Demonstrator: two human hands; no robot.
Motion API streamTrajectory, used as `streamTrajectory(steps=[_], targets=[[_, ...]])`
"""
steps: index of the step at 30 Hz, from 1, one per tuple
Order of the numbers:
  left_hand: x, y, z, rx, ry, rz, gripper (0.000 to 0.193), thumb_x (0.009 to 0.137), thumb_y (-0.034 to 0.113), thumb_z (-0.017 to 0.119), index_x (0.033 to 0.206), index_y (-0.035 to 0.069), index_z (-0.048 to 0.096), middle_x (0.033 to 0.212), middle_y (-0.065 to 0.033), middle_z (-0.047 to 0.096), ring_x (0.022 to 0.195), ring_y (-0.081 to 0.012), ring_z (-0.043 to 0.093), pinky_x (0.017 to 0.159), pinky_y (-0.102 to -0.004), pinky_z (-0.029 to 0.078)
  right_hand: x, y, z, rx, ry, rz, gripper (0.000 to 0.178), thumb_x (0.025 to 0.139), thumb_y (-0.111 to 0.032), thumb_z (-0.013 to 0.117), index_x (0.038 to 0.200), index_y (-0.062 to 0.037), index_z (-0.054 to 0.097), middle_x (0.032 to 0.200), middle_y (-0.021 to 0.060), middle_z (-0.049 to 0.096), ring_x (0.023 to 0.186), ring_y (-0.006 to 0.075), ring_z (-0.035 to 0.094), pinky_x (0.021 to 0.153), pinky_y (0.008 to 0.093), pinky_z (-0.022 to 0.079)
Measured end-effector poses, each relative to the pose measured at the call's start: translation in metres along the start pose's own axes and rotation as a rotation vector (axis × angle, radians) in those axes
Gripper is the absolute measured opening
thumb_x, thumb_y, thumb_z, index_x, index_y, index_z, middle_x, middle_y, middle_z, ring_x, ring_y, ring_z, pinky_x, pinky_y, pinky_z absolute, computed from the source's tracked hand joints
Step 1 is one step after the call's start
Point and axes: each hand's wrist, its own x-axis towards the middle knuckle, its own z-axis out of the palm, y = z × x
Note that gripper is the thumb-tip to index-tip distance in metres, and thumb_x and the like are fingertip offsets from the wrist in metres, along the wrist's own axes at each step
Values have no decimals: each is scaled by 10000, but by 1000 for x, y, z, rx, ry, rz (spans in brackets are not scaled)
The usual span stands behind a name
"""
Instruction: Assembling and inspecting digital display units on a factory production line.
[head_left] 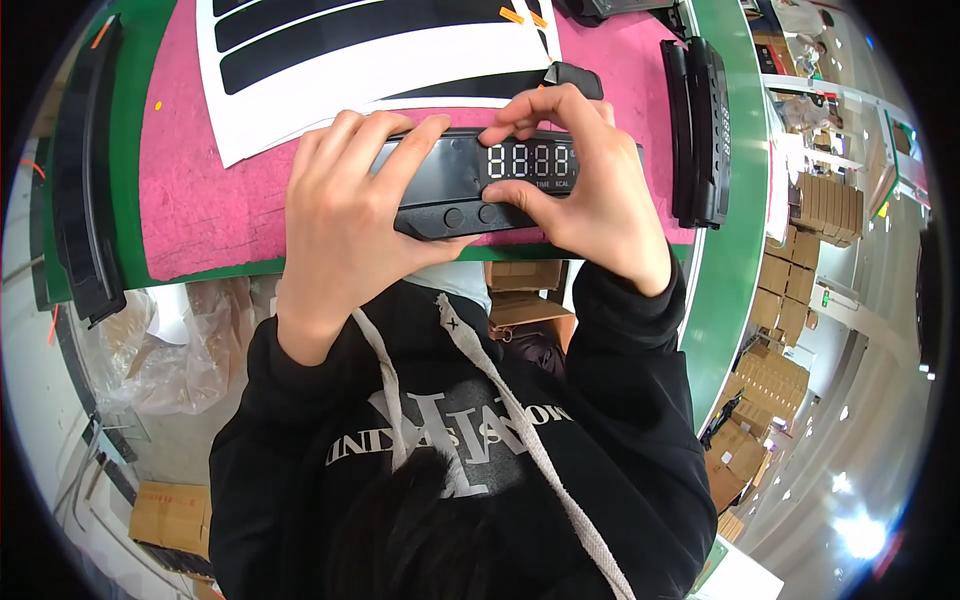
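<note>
A black display panel [436,180] with white segment digits and round buttons on its lower strip is held over the near edge of the pink mat [205,215]. My left hand [350,210] grips its left part, fingers over the top edge and thumb along the bottom. My right hand [590,175] pinches across the digit window, thumb at its lower edge and fingertips at its upper edge. Just beyond the hands lie white sheets [330,112] bearing long black strips. A small black piece [575,80] sits behind the right hand's fingers.
On the green table [735,215], a long black housing [88,180] lies at the left edge and black housings [695,135] at the right. Orange tabs [512,15] stick to the sheets. Clear plastic bags [190,350] hang at lower left; cardboard boxes [785,275] stand to the right.
</note>
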Motion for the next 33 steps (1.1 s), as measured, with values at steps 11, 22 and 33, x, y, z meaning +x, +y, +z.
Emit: streamTrajectory(steps=[11, 22, 33], targets=[[0, 0, -1, 3, 10, -1, 753, 423, 257, 870, 1132, 98, 674, 1002, -40, 618, 916, -234, 578, 774, -363, 433, 11, 4, -6, 30, -81, -18, 462, 643, -50, 839, 1016, -45, 566, 909, 36, 702, 904, 191, 633, 869, 330, 428], [0, -1, -1, -4, 32, 25, 726, 430, 256, 882, 1102, 82, 671, 980, -44, 600, 895, -230, 565, 769, -360, 434, -4, 2, 3, 47, 54, 20, 414, 656, -61, 841, 923, -59, 525, 908, 26, 706, 893, 201, 623, 878, 314, 408], [0, -1, -1, 21, 6, 3, 762, 425, 259, 878, 1139, 97, 670, 1006, -44, 622, 911, -240, 579, 771, -363, 441, -9, 9, 5, -15, 76, -100, 426, 657, -48, 841, 854, -79, 465, 948, 31, 735, 877, 203, 623, 872, 308, 404]])
